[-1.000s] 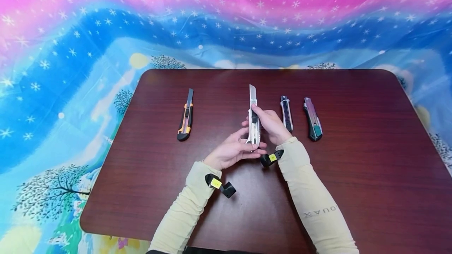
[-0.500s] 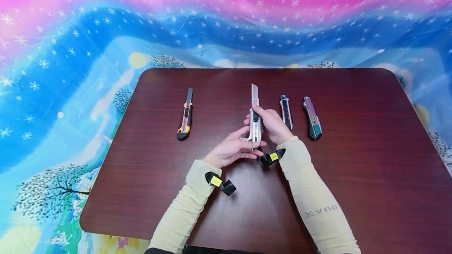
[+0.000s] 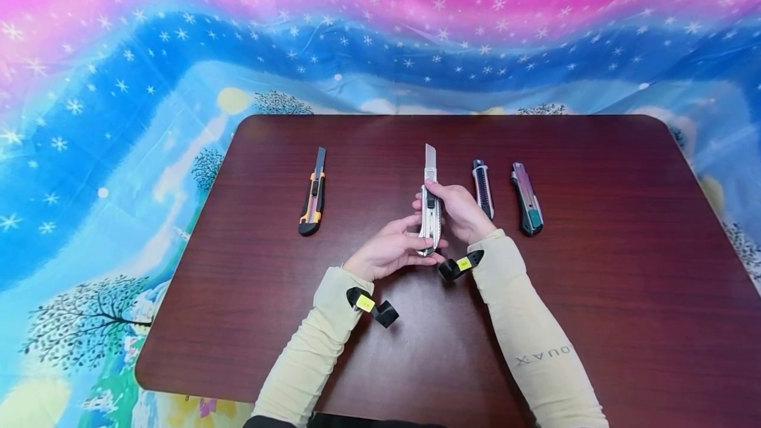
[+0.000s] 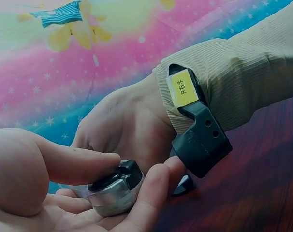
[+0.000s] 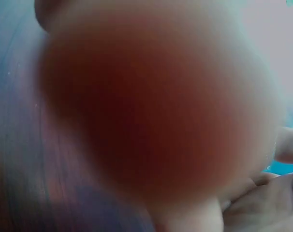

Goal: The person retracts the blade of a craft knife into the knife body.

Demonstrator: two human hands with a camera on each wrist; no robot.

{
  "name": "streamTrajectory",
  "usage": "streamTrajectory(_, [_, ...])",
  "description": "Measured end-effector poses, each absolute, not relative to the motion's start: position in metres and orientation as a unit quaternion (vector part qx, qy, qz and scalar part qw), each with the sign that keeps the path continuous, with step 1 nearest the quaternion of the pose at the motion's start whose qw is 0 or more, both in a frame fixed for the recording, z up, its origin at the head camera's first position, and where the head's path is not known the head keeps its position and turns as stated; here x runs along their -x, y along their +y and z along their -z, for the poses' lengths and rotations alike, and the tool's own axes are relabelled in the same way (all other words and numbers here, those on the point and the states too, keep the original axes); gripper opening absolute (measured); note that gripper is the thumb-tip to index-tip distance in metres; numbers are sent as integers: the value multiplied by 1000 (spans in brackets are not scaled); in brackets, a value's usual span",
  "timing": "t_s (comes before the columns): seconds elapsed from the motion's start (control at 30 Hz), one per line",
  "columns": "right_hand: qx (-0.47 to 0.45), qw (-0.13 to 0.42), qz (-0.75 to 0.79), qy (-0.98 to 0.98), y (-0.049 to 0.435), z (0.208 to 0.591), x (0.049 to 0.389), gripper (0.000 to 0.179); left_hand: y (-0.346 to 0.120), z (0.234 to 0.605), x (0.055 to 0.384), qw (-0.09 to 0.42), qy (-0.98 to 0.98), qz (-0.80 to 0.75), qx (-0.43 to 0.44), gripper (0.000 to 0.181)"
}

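Observation:
Both hands hold a silver utility knife (image 3: pixel 429 220) over the middle of the table, its blade (image 3: pixel 431 156) extended and pointing away from the person. The left hand (image 3: pixel 389 249) pinches the butt end between thumb and fingers; in the left wrist view that rounded end (image 4: pixel 115 193) shows under the thumb. Higher up, the right hand (image 3: pixel 460 210) grips the handle, its thumb near the black slider (image 3: pixel 431 201) and its fingertips showing on the far side. The right wrist view is mostly blocked by blurred skin.
An orange and black utility knife (image 3: pixel 312 203) with its blade out lies to the left. Right of the hands lie a grey and black utility knife (image 3: pixel 483 187) and a green and black one (image 3: pixel 527 200). The dark red table (image 3: pixel 238 283) stands before a patterned cloth (image 3: pixel 380 32).
The held knife has shifted slightly to the right with both hands and stands a little more upright. Both hands keep their hold; the knives on the table have not moved.

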State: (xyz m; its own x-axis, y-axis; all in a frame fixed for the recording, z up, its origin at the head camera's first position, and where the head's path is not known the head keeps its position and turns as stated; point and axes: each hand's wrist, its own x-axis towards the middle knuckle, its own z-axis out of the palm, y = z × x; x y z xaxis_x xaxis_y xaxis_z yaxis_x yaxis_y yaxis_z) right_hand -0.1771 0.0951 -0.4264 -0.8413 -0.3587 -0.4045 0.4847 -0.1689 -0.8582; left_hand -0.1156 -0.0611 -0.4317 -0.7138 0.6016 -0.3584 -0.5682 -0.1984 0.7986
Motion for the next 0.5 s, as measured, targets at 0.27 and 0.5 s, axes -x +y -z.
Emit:
streamTrajectory(0.27, [-43,285,754,591,96,424,176,29,-62,433,116,381,504,-775,-16,50])
streamTrajectory(0.5, [-44,285,755,588,97,426,177,36,-62,433,116,383,501,-776,-16,48])
